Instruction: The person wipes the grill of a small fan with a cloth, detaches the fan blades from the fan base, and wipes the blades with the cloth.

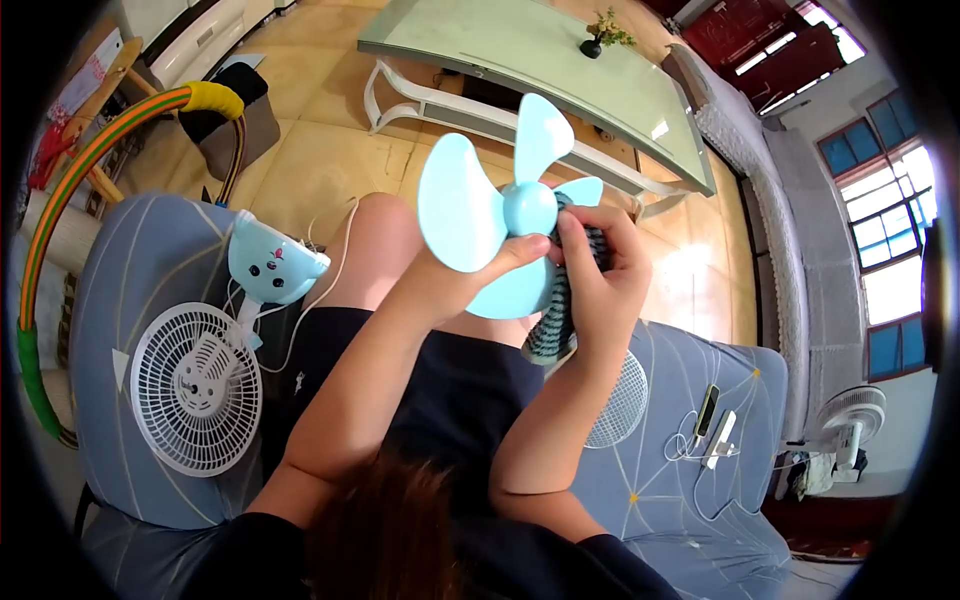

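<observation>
Above my lap, my left hand (480,268) grips a light blue fan blade (458,205) close to its round hub. Pinched in my right hand (603,265) is a dark striped cloth (550,332), pressed against the blade piece beside the hub. The cloth's lower end hangs down past my fingers. On the sofa to my left lies a white fan grille (197,390) with the motor housing at its middle. Next to it rests a light blue fan base (268,262) with a cartoon face and a white cord. Another round grille (617,400) lies to my right, partly behind my forearm.
I sit on a blue-grey sofa (680,360). A power strip (718,440) and a phone (707,410) lie on its right side. Ahead stands a glass-topped table (450,40) with a small plant (604,35). A striped hoop (75,190) leans at the left; a white fan (850,415) stands far right.
</observation>
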Demonstrator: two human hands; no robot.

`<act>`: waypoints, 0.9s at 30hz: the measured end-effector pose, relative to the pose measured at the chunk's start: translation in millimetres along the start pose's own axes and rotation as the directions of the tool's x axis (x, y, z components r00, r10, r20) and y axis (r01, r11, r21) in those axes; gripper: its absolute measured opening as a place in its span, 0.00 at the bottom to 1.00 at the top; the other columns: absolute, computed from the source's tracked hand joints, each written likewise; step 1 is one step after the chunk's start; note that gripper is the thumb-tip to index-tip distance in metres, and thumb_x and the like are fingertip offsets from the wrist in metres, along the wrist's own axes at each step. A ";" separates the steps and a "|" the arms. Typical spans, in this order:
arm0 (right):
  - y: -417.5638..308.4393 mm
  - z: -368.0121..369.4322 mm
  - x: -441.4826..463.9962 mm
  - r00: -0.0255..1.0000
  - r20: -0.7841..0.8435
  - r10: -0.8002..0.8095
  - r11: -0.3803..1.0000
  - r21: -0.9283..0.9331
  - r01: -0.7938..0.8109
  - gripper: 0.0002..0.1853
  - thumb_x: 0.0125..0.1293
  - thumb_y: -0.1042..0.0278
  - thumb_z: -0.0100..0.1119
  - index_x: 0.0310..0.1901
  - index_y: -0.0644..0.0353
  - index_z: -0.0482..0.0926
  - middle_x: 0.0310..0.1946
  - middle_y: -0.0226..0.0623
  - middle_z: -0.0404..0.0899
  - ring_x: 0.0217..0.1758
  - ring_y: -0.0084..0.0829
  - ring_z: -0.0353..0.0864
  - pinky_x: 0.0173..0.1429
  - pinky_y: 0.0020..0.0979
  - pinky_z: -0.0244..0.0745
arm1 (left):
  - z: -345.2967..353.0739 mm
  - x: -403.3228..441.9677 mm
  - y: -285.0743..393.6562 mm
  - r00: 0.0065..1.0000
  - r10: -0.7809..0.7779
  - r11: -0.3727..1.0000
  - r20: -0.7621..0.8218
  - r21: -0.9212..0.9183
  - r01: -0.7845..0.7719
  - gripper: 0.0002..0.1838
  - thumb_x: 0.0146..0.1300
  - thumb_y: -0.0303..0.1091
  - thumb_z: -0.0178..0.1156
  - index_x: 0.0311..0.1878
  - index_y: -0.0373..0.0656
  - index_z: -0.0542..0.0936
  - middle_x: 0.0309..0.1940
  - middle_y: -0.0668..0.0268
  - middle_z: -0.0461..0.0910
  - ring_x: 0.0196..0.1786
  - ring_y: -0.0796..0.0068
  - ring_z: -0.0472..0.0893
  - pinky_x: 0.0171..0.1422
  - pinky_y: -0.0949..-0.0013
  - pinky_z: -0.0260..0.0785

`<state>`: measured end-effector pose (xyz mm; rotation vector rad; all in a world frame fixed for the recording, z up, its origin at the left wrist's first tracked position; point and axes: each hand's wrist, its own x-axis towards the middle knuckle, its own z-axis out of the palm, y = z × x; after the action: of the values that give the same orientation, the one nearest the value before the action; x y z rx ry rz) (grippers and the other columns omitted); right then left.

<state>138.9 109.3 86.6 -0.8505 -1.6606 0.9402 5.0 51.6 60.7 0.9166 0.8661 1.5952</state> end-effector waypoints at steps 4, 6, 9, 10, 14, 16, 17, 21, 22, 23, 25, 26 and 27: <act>3.2 2.1 -1.0 0.990 -0.102 -0.095 0.987 -0.142 0.080 0.04 0.65 0.74 0.67 0.38 0.65 0.82 0.30 0.30 0.83 0.33 0.18 0.77 0.40 0.22 0.72 | -9.9 -4.4 11.5 0.993 -0.046 0.999 0.111 -0.008 0.047 0.25 0.70 0.35 0.64 0.68 0.41 0.73 0.42 0.67 0.87 0.48 0.79 0.82 0.56 0.70 0.73; 2.5 2.0 0.5 0.971 -0.231 -0.067 0.993 -0.105 0.044 0.05 0.65 0.74 0.68 0.38 0.64 0.81 0.31 0.30 0.82 0.34 0.19 0.76 0.41 0.23 0.72 | -10.6 -7.1 17.2 0.987 -0.060 0.998 0.150 0.026 0.057 0.27 0.71 0.35 0.64 0.70 0.41 0.72 0.41 0.67 0.87 0.48 0.79 0.82 0.56 0.70 0.73; -2.2 4.5 0.9 0.964 -0.251 -0.086 0.994 -0.085 0.067 0.04 0.65 0.75 0.68 0.38 0.64 0.83 0.30 0.31 0.82 0.33 0.19 0.77 0.40 0.22 0.72 | -10.5 -9.7 24.4 0.987 -0.057 0.998 0.151 0.024 0.054 0.27 0.70 0.35 0.65 0.70 0.40 0.72 0.41 0.67 0.88 0.47 0.79 0.82 0.55 0.70 0.73; -1.7 6.6 0.6 0.966 -0.230 -0.116 0.991 -0.086 0.099 0.04 0.65 0.75 0.68 0.37 0.64 0.83 0.30 0.30 0.82 0.33 0.18 0.77 0.40 0.22 0.72 | -10.8 -9.3 23.7 0.990 -0.013 0.998 0.141 0.058 0.005 0.27 0.70 0.35 0.65 0.70 0.40 0.72 0.41 0.68 0.88 0.47 0.79 0.82 0.55 0.70 0.74; -19.0 16.6 -8.4 0.997 -0.070 0.041 0.999 -0.017 -0.042 0.03 0.64 0.75 0.68 0.37 0.65 0.84 0.27 0.29 0.83 0.31 0.17 0.78 0.36 0.21 0.72 | -8.3 -11.1 28.5 0.997 0.063 0.992 0.034 0.105 -0.067 0.25 0.67 0.28 0.66 0.66 0.34 0.74 0.46 0.61 0.86 0.47 0.71 0.85 0.54 0.66 0.78; -18.0 15.2 -8.0 0.996 -0.085 -0.002 1.000 -0.016 0.001 0.03 0.65 0.76 0.67 0.37 0.65 0.84 0.29 0.28 0.82 0.33 0.17 0.78 0.38 0.21 0.72 | -8.7 -11.7 30.3 0.998 0.056 0.996 0.023 0.067 -0.057 0.25 0.65 0.25 0.66 0.65 0.30 0.74 0.48 0.58 0.85 0.46 0.67 0.86 0.54 0.63 0.80; -13.9 14.1 -7.2 0.994 -0.109 -0.029 0.999 -0.030 0.025 0.03 0.65 0.76 0.67 0.37 0.65 0.83 0.29 0.28 0.82 0.33 0.17 0.78 0.39 0.21 0.72 | -10.5 -10.5 28.4 0.997 0.058 0.997 0.055 0.039 -0.060 0.26 0.65 0.26 0.66 0.66 0.30 0.74 0.47 0.59 0.85 0.46 0.67 0.86 0.54 0.63 0.79; -8.6 11.9 -2.4 0.957 -0.287 -0.050 0.999 -0.023 0.046 0.04 0.67 0.75 0.67 0.37 0.65 0.82 0.31 0.30 0.83 0.34 0.19 0.78 0.42 0.22 0.73 | -16.1 -10.7 25.6 0.988 0.070 0.997 0.137 0.011 -0.072 0.28 0.68 0.29 0.63 0.69 0.31 0.70 0.43 0.59 0.85 0.46 0.67 0.85 0.54 0.63 0.79; -9.5 11.2 -1.8 0.952 -0.300 -0.053 0.999 -0.016 0.051 0.03 0.66 0.75 0.67 0.37 0.65 0.82 0.31 0.31 0.83 0.34 0.19 0.78 0.41 0.22 0.73 | -15.9 -11.4 26.8 0.988 0.065 0.998 0.138 0.001 -0.066 0.29 0.68 0.29 0.62 0.70 0.31 0.69 0.43 0.59 0.85 0.46 0.67 0.85 0.55 0.63 0.78; -9.3 11.6 -1.8 0.955 -0.289 -0.072 0.997 -0.027 0.067 0.03 0.66 0.75 0.67 0.37 0.65 0.83 0.31 0.31 0.83 0.34 0.19 0.78 0.41 0.22 0.73 | -14.9 -12.5 28.7 0.988 0.059 0.998 0.141 -0.008 -0.059 0.29 0.69 0.29 0.62 0.71 0.31 0.68 0.42 0.59 0.84 0.47 0.67 0.85 0.55 0.63 0.78; -8.6 14.5 -3.2 0.959 -0.263 -0.106 0.994 -0.050 0.096 0.03 0.66 0.76 0.67 0.37 0.65 0.83 0.31 0.32 0.83 0.34 0.18 0.78 0.41 0.21 0.73 | -15.1 -12.4 28.9 0.989 0.057 0.998 0.133 0.003 -0.058 0.30 0.69 0.30 0.61 0.72 0.31 0.67 0.42 0.59 0.84 0.48 0.68 0.85 0.56 0.64 0.77; -10.9 16.8 -4.1 0.966 -0.214 -0.145 0.987 -0.095 0.127 0.03 0.65 0.77 0.67 0.38 0.65 0.84 0.29 0.32 0.83 0.34 0.17 0.79 0.40 0.21 0.73 | -16.4 -10.3 29.1 0.991 0.061 0.998 0.123 0.025 -0.065 0.30 0.69 0.30 0.61 0.72 0.31 0.67 0.42 0.59 0.84 0.48 0.69 0.84 0.57 0.64 0.77; -17.2 18.8 -7.5 0.986 -0.143 -0.081 0.996 -0.056 0.073 0.03 0.65 0.77 0.67 0.37 0.65 0.84 0.28 0.31 0.83 0.34 0.17 0.79 0.40 0.21 0.73 | -17.4 -9.4 28.9 0.991 0.066 0.996 0.113 0.048 -0.072 0.30 0.69 0.30 0.61 0.72 0.32 0.67 0.42 0.59 0.84 0.49 0.69 0.84 0.58 0.65 0.76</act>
<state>121.0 91.6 95.1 -0.8619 -1.5848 0.7681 -21.3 35.7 77.4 1.0723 0.8088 1.5710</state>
